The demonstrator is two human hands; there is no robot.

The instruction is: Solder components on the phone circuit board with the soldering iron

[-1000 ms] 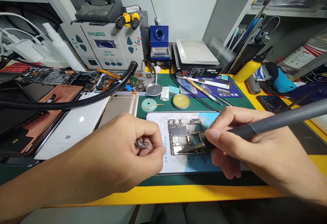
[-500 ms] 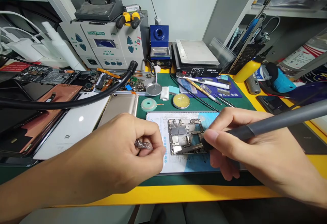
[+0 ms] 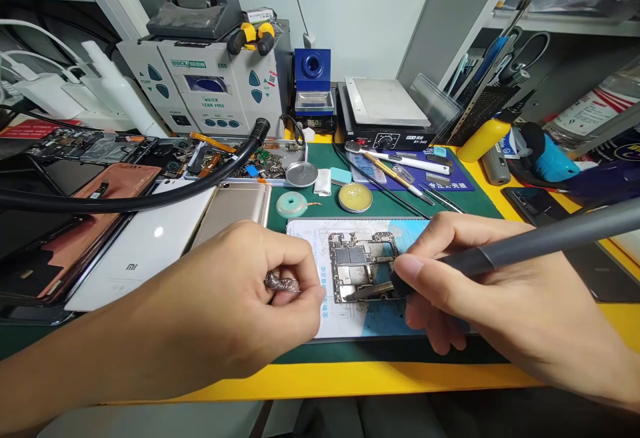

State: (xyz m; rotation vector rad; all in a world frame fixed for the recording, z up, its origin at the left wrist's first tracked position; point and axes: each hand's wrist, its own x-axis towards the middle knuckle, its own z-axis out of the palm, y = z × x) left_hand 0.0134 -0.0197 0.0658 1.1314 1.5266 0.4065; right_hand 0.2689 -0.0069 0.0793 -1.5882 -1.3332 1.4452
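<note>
My left hand (image 3: 260,298) is closed around a small coil of silvery wire (image 3: 281,283), beside the left edge of a white and blue printed pad (image 3: 385,321). On that pad lies a phone circuit board (image 3: 350,256) with dark chips and metal shields. My right hand (image 3: 465,278) grips a dark soldering iron (image 3: 510,249) like a pen. Its metal tip reaches over the lower left part of the board; whether it touches the shield there is too small to tell.
Phones (image 3: 150,245) and a black hose (image 3: 125,205) lie at the left. Behind the pad are a yellow paste tin (image 3: 355,197), a green spool (image 3: 291,205) and tools. A hot air station (image 3: 205,88) and a hot plate (image 3: 387,103) stand at the back.
My right hand and the iron have shifted slightly to the left, with the tip a little further left over the board. My left hand looks almost still.
</note>
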